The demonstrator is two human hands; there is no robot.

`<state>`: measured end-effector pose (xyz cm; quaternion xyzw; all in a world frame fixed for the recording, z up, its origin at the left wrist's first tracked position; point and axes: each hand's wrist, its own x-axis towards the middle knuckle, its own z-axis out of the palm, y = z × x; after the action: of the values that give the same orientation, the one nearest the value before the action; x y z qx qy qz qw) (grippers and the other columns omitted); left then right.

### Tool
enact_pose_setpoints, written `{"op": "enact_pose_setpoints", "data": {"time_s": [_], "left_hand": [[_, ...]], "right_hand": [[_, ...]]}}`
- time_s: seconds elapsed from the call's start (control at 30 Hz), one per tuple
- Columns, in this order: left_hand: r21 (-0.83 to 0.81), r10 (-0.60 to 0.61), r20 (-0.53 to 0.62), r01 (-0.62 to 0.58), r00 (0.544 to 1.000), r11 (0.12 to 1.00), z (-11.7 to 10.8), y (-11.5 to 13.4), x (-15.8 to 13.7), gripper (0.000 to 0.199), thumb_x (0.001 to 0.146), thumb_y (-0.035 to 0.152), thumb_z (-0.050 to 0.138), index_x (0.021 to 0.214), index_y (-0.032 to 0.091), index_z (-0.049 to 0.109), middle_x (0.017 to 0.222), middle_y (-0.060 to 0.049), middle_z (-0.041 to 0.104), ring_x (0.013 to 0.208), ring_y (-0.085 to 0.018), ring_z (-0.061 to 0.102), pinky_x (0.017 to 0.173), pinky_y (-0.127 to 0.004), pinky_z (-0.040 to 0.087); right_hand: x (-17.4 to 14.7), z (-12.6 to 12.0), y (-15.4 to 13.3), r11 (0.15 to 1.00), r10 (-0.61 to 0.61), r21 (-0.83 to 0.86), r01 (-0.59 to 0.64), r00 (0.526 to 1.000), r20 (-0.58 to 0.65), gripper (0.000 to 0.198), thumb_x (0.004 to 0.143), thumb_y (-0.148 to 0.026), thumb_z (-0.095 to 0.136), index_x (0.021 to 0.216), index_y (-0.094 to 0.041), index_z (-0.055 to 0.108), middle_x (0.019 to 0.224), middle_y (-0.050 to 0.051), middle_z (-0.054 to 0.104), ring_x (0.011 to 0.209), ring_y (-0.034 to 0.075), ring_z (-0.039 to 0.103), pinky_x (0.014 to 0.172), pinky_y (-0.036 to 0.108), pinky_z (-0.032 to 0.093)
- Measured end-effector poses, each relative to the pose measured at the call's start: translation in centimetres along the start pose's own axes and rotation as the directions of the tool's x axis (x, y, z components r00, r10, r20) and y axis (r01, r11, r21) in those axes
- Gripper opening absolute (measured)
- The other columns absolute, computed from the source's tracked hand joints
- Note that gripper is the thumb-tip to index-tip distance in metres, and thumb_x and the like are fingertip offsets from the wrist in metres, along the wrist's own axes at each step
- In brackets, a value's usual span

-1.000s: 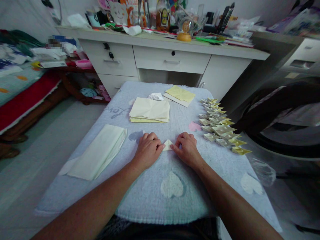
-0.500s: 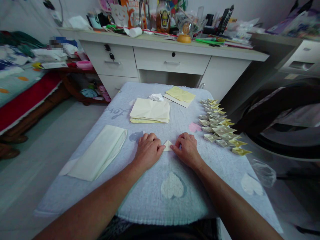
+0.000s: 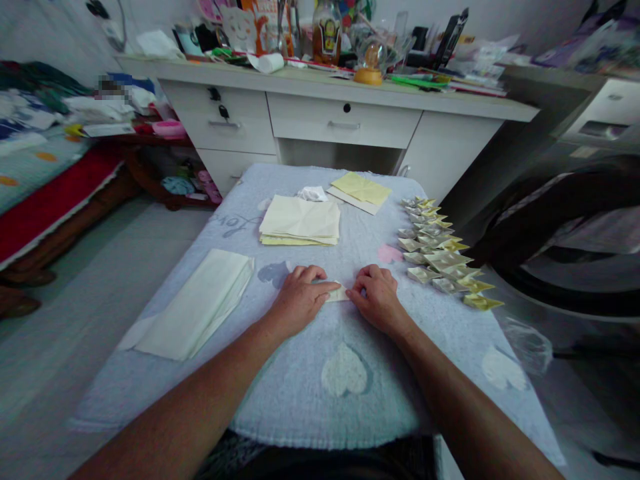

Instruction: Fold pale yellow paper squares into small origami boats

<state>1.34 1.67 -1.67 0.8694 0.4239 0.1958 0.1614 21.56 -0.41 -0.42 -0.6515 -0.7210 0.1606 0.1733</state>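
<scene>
A small cream piece of folded paper lies on the cloth-covered table between my hands. Its left part is covered by my left hand, whose index finger reaches across the top while the thumb sits at the lower edge. Fingers of my right hand are pinched together at the paper's right end. Farther off is a stack of creased cream and yellow sheets. Rows of small folded paper boats stand on the right side.
A folded pale cloth or paper bundle lies on the left. Behind the stack are a crumpled white tissue and yellow sheets. A cluttered white desk borders the far side; a clear plastic bag hangs at the right edge.
My left index finger has stretched out over the paper. The paper's peaked triangle top no longer shows; it now looks like a low, flat strip. My right hand has barely shifted.
</scene>
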Motion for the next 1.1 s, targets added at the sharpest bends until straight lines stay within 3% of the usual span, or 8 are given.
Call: {"op": "enact_pose_setpoints", "data": {"time_s": [0.17,0.5,0.63,0.77,1.1], "left_hand": [[-0.001,-0.011,0.009,0.011,1.0,1.0,-0.1,0.0,0.1,0.038,0.09,0.018,0.054,0.121,0.037,0.066,0.113,-0.005,0.055,0.103,-0.024,0.045,0.095,-0.043,0.041],[-0.004,-0.018,0.01,0.018,1.0,1.0,-0.1,0.0,0.2,0.038,0.088,0.017,0.056,0.119,0.037,0.067,0.114,-0.005,0.054,0.104,-0.024,0.046,0.095,-0.042,0.041],[0.001,-0.013,0.012,0.013,1.0,1.0,-0.1,0.0,0.3,0.036,0.088,0.018,0.058,0.118,0.035,0.068,0.113,-0.005,0.054,0.104,-0.024,0.046,0.094,-0.042,0.041],[-0.004,-0.013,0.019,0.013,1.0,1.0,-0.2,0.0,0.3,0.033,0.089,0.021,0.058,0.117,0.034,0.069,0.112,-0.005,0.055,0.104,-0.024,0.046,0.094,-0.041,0.041],[-0.014,-0.015,0.036,0.015,0.999,1.0,-0.2,-0.2,0.2,0.036,0.089,0.019,0.056,0.119,0.035,0.067,0.114,-0.005,0.054,0.105,-0.023,0.045,0.096,-0.041,0.04]], "right_hand": [[-0.2,-0.4,0.2,1.0,0.01,0.002,-0.01,1.0,0.028,0.014,0.083,-0.03,0.064,0.074,-0.02,0.066,0.104,0.005,0.058,0.101,0.024,0.046,0.086,0.039,0.032],[-0.6,-0.5,1.0,0.998,0.0,-0.065,-0.003,0.999,-0.044,0.01,0.084,-0.03,0.06,0.086,-0.021,0.064,0.11,0.007,0.055,0.103,0.026,0.045,0.089,0.041,0.032],[-0.7,0.3,0.1,0.988,-0.085,-0.14,0.065,0.987,-0.139,0.033,0.087,-0.045,0.056,0.106,-0.018,0.061,0.116,0.011,0.054,0.105,0.028,0.044,0.093,0.043,0.032],[-0.6,1.0,-1.0,0.972,-0.113,-0.219,0.083,0.985,-0.128,0.056,0.087,-0.055,0.052,0.125,-0.014,0.052,0.127,0.015,0.05,0.113,0.031,0.042,0.099,0.047,0.029],[-0.7,0.3,0.3,0.962,-0.073,-0.266,0.055,0.996,-0.056,0.061,0.088,-0.047,0.052,0.144,-0.024,0.039,0.137,0.014,0.047,0.123,0.032,0.039,0.103,0.05,0.027]]}}
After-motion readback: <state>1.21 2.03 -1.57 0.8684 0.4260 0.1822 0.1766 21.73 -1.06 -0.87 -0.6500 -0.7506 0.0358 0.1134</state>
